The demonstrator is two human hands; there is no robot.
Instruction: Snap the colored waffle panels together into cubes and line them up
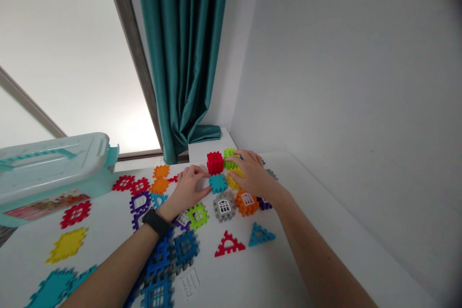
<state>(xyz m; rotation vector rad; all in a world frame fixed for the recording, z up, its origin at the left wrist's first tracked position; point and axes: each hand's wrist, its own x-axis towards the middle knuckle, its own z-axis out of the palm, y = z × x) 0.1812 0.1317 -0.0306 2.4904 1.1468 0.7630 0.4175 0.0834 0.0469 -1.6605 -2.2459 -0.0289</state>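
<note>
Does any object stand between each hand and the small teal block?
Nothing visible stands between the left hand and the teal block; the hand is at its left edge. For the right hand, the yellow block, partly covered by it, lies between.

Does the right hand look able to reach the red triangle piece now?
Probably yes: the red triangle piece lies uncovered on the white table, nearer the person than the right hand, which would seemingly only need to draw back.
</note>
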